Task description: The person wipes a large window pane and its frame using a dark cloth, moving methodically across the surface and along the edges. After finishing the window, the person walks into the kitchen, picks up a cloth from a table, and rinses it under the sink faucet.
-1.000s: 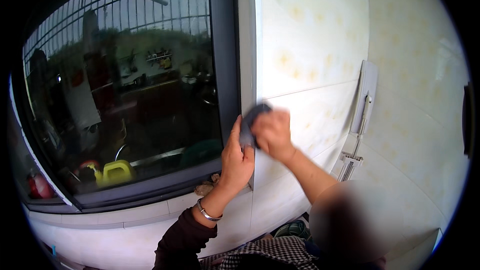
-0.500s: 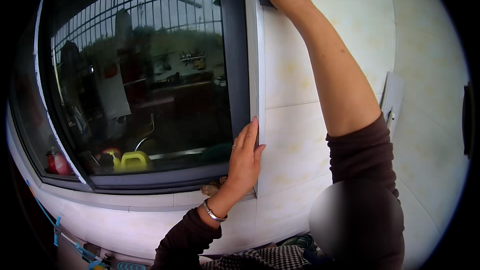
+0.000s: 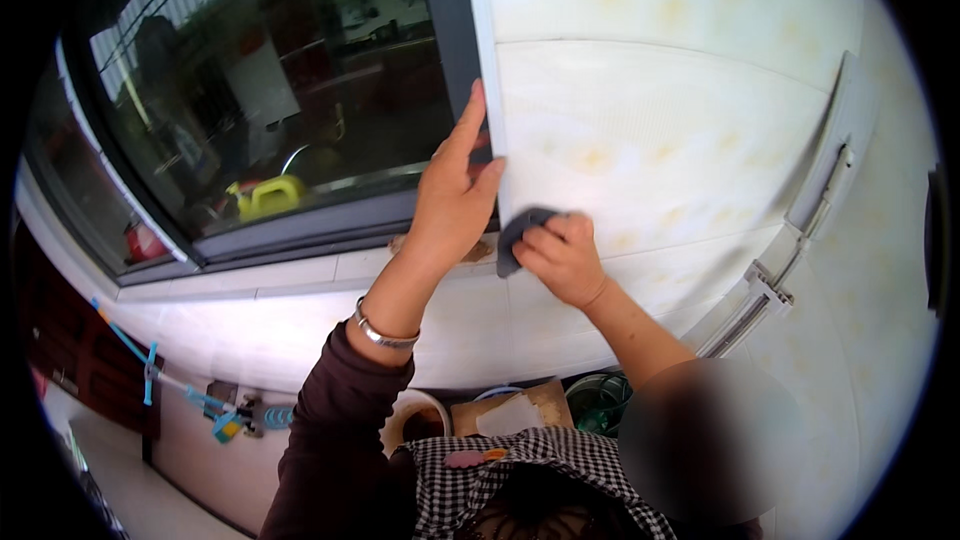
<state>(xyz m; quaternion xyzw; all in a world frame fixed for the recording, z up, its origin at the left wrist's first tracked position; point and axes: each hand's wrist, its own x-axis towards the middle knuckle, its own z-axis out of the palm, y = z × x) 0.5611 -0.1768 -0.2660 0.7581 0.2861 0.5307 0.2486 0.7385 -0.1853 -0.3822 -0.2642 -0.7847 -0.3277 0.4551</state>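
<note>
My right hand (image 3: 565, 258) grips a dark grey cloth (image 3: 520, 232) and presses it to the tiled wall (image 3: 640, 130), beside the lower right corner of the window. Higher and to the left, my left hand (image 3: 455, 195) rests with its fingers stretched out against the dark window frame (image 3: 453, 25) and the pale edge strip of the opening. A silver bracelet circles my left wrist. Partly hidden behind that hand, a small brownish thing (image 3: 478, 252) lies on the tiled sill (image 3: 300, 275).
Behind the glass stands a yellow-green spray bottle (image 3: 268, 198). A grey pipe or rail fitting (image 3: 825, 190) runs down the wall on the right. Below the sill are a white bucket (image 3: 418, 415), a cardboard piece (image 3: 545, 405) and a blue-handled mop (image 3: 205, 395).
My right hand has come down along the wall from the top of the window edge, with the cloth in it. My left hand stays by the frame, and the view has tilted downward.
</note>
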